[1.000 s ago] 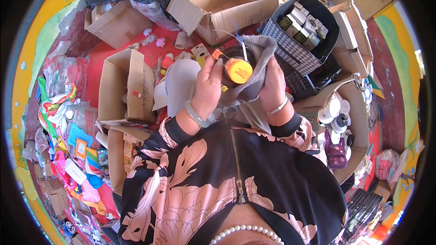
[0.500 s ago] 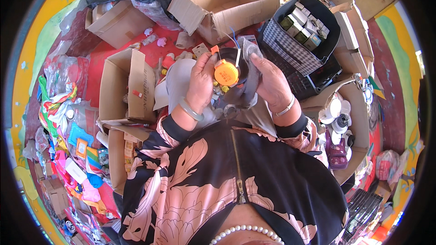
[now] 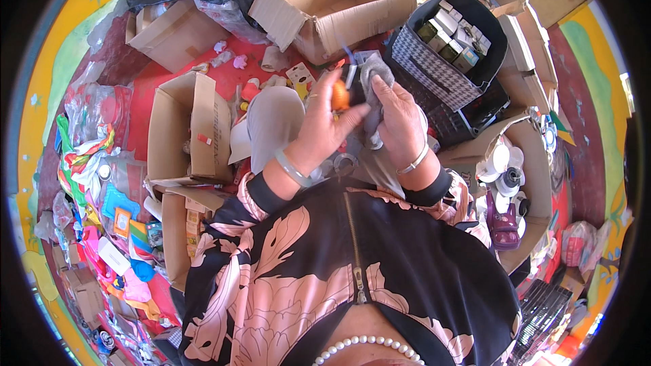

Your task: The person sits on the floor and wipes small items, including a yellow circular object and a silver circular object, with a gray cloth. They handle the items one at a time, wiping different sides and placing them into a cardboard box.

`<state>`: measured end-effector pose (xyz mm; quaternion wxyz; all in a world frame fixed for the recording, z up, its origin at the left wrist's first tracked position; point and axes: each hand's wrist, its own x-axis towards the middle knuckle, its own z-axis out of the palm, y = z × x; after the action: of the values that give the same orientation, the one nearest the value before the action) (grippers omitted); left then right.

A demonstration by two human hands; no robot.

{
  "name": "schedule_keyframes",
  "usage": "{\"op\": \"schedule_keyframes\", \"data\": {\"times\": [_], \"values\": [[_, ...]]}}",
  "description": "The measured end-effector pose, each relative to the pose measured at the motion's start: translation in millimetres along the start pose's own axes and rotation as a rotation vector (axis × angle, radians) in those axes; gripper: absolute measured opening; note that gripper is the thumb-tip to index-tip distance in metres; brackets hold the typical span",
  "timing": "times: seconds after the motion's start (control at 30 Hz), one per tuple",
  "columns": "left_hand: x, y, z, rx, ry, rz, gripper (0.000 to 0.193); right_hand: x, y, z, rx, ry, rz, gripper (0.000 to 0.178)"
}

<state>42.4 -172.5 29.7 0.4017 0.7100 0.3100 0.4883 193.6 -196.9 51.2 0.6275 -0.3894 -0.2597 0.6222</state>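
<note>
In front of my lap, my left hand (image 3: 320, 122) holds a small round orange thing (image 3: 340, 97), blurred and partly covered by the fingers. Its thumb reaches out toward the right hand. My right hand (image 3: 401, 118) is closed on a crumpled grey cloth (image 3: 373, 88), pinched under thumb and fingers. Between the two hands a narrow white strip (image 3: 351, 76) stands up, smeared by motion. Whatever lies directly beneath the hands is mostly hidden.
Open cardboard boxes stand ahead (image 3: 366, 34) and at left (image 3: 211, 129). A houndstooth fabric bin (image 3: 434, 61) holding small boxes is ahead right. At right, a carton (image 3: 539, 230) contains white round items and a purple thing (image 3: 503, 224). Colourful cloths (image 3: 88, 159) lie far left.
My left hand has turned, so the orange thing's flat face no longer shows and its thumb points right. The grey cloth is bunched more tightly and upright in my right hand.
</note>
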Motion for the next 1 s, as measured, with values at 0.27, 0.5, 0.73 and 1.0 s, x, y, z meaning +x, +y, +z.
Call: {"op": "schedule_keyframes", "data": {"times": [0.27,0.5,0.73,1.0], "values": [[0,-10,-31,-1.441,0.016,-0.497,0.046,-3,-60,-18,-0.009,-0.034,-0.178,0.027],[1,-9,-34,-1.566,0.034,-0.523,0.046,-16,-96,-15,0.065,-0.078,-0.261,0.036],[11,6,-23,-1.534,0.133,-0.68,0.042,-55,-115,68,0.052,-0.319,-0.723,0.041],[-7,3,-3,-1.317,-0.086,-0.457,0.047,13,-52,55,-0.305,-0.458,-0.963,0.026]]}}
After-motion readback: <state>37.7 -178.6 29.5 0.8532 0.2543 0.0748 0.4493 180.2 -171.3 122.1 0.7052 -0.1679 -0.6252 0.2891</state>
